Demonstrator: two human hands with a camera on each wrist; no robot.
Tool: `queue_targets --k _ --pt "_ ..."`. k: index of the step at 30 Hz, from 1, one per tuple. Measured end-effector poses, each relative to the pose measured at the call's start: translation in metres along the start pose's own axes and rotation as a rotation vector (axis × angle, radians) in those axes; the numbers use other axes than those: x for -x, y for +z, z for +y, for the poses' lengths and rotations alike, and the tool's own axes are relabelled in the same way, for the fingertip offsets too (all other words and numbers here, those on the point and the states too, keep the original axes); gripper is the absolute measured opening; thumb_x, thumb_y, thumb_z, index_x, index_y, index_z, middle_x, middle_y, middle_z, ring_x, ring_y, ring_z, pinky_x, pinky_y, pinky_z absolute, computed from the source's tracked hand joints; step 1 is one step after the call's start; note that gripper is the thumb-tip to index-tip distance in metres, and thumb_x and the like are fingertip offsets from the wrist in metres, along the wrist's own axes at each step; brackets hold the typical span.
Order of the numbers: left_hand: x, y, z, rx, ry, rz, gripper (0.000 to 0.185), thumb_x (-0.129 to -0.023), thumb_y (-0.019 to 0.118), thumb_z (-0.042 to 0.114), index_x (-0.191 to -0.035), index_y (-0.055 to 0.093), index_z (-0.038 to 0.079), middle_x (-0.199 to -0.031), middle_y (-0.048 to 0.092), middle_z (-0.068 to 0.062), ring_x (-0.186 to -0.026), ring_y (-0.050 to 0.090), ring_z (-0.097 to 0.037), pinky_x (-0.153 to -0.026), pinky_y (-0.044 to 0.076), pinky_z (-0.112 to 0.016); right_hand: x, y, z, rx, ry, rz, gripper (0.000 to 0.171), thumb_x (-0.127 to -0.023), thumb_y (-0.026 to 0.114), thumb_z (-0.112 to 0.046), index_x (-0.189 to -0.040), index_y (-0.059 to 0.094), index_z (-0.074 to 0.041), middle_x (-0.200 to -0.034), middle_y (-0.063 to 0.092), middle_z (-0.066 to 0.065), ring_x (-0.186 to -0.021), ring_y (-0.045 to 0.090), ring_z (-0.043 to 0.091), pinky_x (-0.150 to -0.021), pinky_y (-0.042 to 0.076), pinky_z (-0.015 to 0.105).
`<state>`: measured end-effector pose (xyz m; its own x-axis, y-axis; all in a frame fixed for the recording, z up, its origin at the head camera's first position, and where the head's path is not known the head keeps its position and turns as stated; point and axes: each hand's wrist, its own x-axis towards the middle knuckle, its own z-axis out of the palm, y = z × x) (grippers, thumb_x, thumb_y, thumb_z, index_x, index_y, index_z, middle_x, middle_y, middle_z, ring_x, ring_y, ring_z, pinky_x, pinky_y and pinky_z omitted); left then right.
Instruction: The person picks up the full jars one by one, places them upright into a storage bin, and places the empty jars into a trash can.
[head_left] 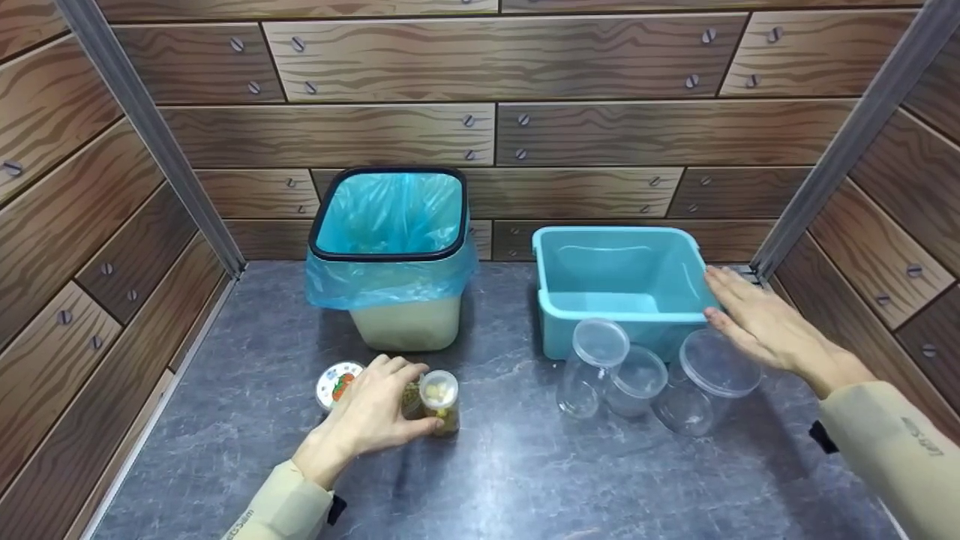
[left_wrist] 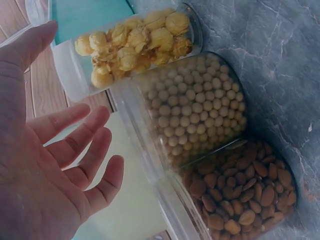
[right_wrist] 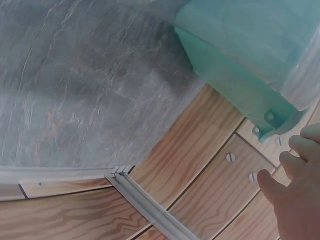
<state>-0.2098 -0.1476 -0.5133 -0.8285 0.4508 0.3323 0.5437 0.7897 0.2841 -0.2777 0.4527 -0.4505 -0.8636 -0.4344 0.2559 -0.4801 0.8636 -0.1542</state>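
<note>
My left hand hovers over three lidded clear jars, its fingers loosely bent. In the left wrist view these jars hold caramel popcorn, round beige beans or chickpeas and almonds. The thumb is beside the popcorn jar; whether it touches is unclear. A decorated white lid shows to the left of this hand, which hides much of the other jars. My right hand, fingers extended, is at the right rim of a turquoise tub; contact cannot be told.
Three transparent lidded jars, a tall one, a short one and a wide one, stand before the tub. A pale bin lined with a blue bag stands at the back left. Wood-patterned walls enclose the grey marbled table.
</note>
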Motion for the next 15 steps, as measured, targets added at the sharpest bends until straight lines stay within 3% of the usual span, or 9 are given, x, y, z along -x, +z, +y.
queue_targets --k 2,5,15 --pt "0.000 0.001 -0.001 -0.019 0.013 0.005 0.069 -0.079 0.097 0.055 -0.129 0.080 0.010 -0.117 0.081 -0.005 -0.105 0.068 -0.025 -0.089 0.060 -0.045 -0.005 -0.002 0.000 0.003 0.017 -0.044 0.068 -0.119 0.052 -0.034 -0.172 0.036 0.004 -0.181 0.034 0.030 -0.167 0.033 0.057 -0.134 0.028 0.075" --pt "0.000 0.003 -0.002 -0.037 0.014 0.005 0.065 -0.077 0.098 0.052 -0.124 0.081 0.011 -0.114 0.081 -0.004 -0.103 0.068 -0.024 -0.086 0.059 -0.043 -0.014 -0.002 0.002 0.012 0.042 -0.094 0.070 -0.120 0.049 -0.038 -0.174 0.033 0.003 -0.182 0.031 0.028 -0.168 0.031 0.056 -0.126 0.030 0.084" --pt "-0.004 0.010 0.001 -0.011 0.013 0.038 0.060 -0.080 0.096 0.055 -0.120 0.081 0.014 -0.103 0.079 0.000 -0.092 0.061 -0.018 -0.078 0.054 -0.038 -0.022 0.000 0.021 0.026 0.057 -0.133 0.072 -0.120 0.048 -0.040 -0.174 0.032 0.003 -0.183 0.031 0.028 -0.168 0.031 0.056 -0.127 0.029 0.083"
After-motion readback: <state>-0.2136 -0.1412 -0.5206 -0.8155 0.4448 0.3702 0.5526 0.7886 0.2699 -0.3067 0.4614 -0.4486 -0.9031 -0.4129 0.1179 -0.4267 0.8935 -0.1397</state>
